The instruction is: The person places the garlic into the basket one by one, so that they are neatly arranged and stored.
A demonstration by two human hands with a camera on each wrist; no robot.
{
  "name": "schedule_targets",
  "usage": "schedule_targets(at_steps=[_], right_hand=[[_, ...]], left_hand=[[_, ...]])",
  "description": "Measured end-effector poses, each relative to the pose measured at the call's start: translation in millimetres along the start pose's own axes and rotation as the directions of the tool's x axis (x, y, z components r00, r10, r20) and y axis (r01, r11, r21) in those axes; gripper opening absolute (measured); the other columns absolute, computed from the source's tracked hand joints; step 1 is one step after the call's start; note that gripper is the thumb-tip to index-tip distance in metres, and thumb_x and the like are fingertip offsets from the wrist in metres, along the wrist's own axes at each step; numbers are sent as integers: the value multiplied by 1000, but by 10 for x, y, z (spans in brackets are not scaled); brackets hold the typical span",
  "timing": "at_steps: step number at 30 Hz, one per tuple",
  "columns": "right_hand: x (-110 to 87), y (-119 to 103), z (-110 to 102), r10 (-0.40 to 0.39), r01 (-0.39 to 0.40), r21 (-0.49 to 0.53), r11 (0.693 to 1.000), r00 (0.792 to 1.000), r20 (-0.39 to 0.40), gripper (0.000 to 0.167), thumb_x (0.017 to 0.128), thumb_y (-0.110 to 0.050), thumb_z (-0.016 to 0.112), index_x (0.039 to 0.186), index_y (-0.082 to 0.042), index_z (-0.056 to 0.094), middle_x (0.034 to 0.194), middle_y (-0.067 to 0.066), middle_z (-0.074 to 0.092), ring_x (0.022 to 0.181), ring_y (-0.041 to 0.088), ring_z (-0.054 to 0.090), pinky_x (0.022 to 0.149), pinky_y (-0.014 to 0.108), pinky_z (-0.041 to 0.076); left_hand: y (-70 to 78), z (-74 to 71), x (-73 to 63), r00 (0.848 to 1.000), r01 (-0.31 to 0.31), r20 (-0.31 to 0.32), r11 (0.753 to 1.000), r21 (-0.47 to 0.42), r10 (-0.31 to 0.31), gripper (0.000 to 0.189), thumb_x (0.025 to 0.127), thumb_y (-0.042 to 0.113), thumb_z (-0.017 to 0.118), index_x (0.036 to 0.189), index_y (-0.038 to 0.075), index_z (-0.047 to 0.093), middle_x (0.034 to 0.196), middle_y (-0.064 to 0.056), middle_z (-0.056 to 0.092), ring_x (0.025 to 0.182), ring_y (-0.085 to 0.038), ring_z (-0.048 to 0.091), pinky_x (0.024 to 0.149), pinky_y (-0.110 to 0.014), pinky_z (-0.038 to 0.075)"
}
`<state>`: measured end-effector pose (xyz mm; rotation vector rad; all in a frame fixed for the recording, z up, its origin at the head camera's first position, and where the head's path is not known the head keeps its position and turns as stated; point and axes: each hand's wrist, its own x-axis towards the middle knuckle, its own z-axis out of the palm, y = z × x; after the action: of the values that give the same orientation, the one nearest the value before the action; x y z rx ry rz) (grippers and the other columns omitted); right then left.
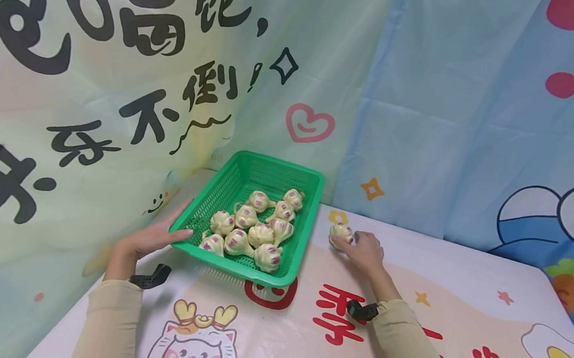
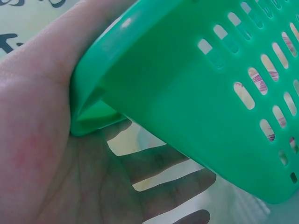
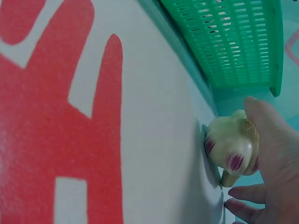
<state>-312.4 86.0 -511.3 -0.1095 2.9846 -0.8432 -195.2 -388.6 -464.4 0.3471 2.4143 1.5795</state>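
A green plastic basket with slotted walls holds several garlic bulbs, pale with purple streaks. My left hand grips its left front corner, the thumb over the rim and the other fingers spread beneath. From the left wrist, that hand shows its palm against the rim. Right of the basket, a single garlic bulb rests on the table. My right hand is at this bulb, thumb along its side. In the right wrist view, the lower fingers are apart from the bulb.
The table has a printed cover with red characters, a cartoon cat and a fried egg. Printed cloth hangs behind and along the left, close to the basket. Each wrist carries a small black camera.
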Motion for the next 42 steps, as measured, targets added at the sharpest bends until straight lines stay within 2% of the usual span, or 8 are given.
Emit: schedule_targets(at_steps=[10,27,37,42], right_hand=[[7,-6,-5,17,-17,13,1000,1000,18,82,85,-57,56,133,9,45,134,28,44,124,42,38,102,60,26],[50,-18,3,29,-29,10,1000,998,47,85,84,-59,57,134,8,45,138,27,37,129,43,31,106,65,15],[58,29,11,3,-3,-3,1000,1000,31,84,83,-60,57,134,7,46,137,26,39,129,39,32,105,63,18],[40,54,14,-10,10,47,999,1000,10,83,83,-57,60,134,7,45,135,26,43,126,40,37,105,61,20]], left_hand=[[9,2,-1,1000,-6,4,1000,-20,6,81,97,25,51,153,29,-7,160,-7,-12,144,-34,-6,110,-64,7],[-9,-1,6,1000,6,1,1000,-12,-6,81,97,26,52,153,29,-7,160,-8,-12,144,-36,-8,109,-66,6],[2,-3,2,1000,-3,1,1000,-8,3,81,98,26,51,153,27,-8,159,-8,-13,144,-36,-9,109,-66,5],[0,2,1,1000,-2,10,1000,-22,2,80,98,25,50,153,28,-8,159,-8,-14,144,-37,-10,109,-66,6]])
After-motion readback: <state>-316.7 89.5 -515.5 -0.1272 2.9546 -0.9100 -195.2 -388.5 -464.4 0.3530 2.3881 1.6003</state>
